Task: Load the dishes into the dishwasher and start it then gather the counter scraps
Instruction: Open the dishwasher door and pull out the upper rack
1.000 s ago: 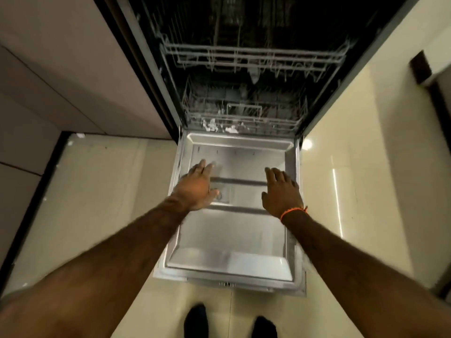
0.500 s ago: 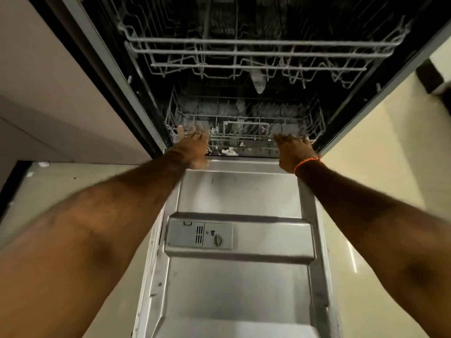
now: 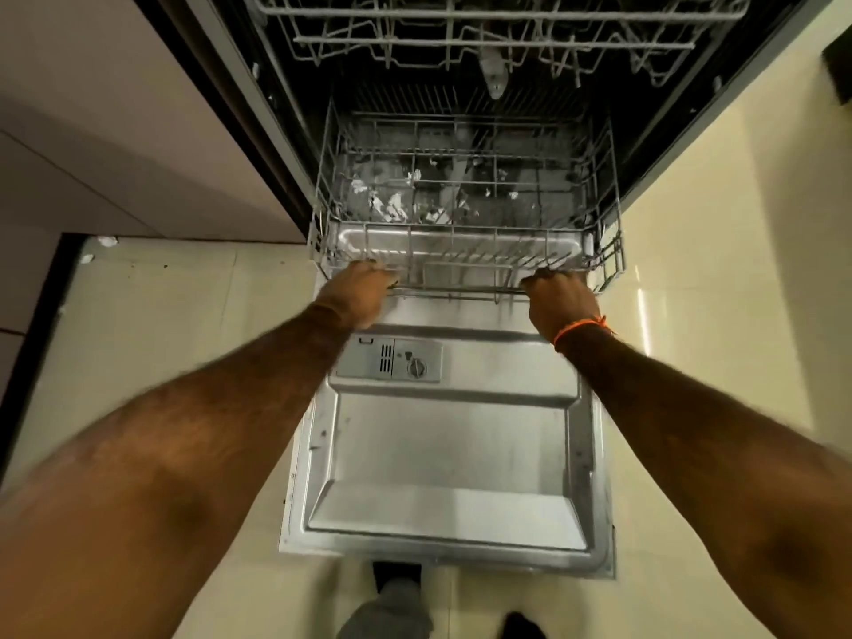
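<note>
Both hands moved forward; left hand (image 3: 355, 290) and right hand (image 3: 560, 299) fingers curl round lower rack (image 3: 461, 251) | step: opening rack | next: steady even pull over door (image 3: 442, 454).

Dishwasher door (image 3: 442, 454) lies flat open, grey lower rack (image 3: 461, 251) (wire) partly out

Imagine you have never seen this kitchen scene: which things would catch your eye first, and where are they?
Two bare arms reach forward from the bottom corners, the left hand and the right hand gripping the front rail of the lower rack at the mouth of the dishwasher. Below them the open door lies flat, its steel lining shining mid-frame. An orange wristband on the right wrist is the one bright colour.
</note>
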The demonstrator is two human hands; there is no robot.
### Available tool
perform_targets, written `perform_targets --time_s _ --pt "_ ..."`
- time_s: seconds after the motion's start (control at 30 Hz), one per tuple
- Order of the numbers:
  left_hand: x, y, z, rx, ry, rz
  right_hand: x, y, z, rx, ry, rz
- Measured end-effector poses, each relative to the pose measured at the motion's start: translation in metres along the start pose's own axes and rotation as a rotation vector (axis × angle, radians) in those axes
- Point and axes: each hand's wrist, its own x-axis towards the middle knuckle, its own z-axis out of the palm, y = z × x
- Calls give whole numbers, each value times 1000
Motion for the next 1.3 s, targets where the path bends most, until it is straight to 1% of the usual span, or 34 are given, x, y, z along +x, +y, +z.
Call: perform_targets --time_s 0.17,0.27,0.47,0.6,0.73,0.8,0.87,0.93,1.0,1.13,1.23,1.3 --pt "-69 17 33 22 22 -21 -81 -17 17 73 -67 -4" --pt "-113 32 54 29 -25 -67 -130 -27 35 78 -111 -30" --pt "-184 49 98 90 -65 -89 -213 -45 60 81 -153 -50" --pt "-222 55 123 119 -102 -54 -256 -59 67 124 -225 -25" --pt "-237 52 134 90 -139 -60 -272 -67 69 255 -274 39" --pt "-232 51 126 52 -162 -60 -263 -67 61 276 -303 55" --pt "-225 52 107 10 -127 -40 -247 -66 48 289 -313 65" --pt "-209 51 80 -30 -59 20 -220 -59 27 292 -245 42" --pt "-184 46 50 -55 24 73 -184 -50 4 270 -137 7" --pt "-119 28 -31 52 121 82 -95 -27 -62 188 59 45" --pt "-74 16 -99 98 274 67 -34 -7 -116 144 225 79" --pt "-45 8 -138 173 424 72 2 6 -148 125 350 121"
